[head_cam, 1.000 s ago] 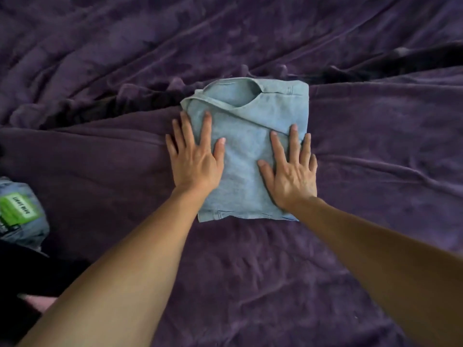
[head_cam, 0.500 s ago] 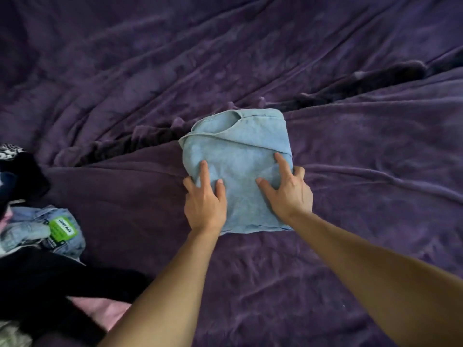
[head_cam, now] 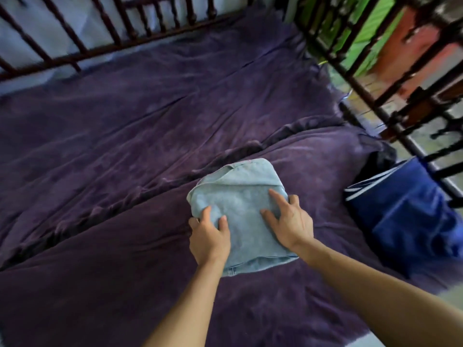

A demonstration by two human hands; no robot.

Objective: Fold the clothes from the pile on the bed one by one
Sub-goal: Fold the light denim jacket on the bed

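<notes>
A light blue garment, folded into a compact square, is lifted slightly off the purple bedspread. My left hand grips its left edge, thumb on top and fingers curled under. My right hand grips the right edge, with thumb and index finger on top and the other fingers wrapped around the side. The pile of unfolded clothes is out of view.
A folded dark blue garment with white stripes lies on the bed at the right, with a dark cloth behind it. A dark wooden spindle railing runs along the bed's far side and another railing along the right.
My hands went from pressing flat on the folded blue garment to gripping its sides. The view has swung up and to the right, so the clothes at the left have left the frame.
</notes>
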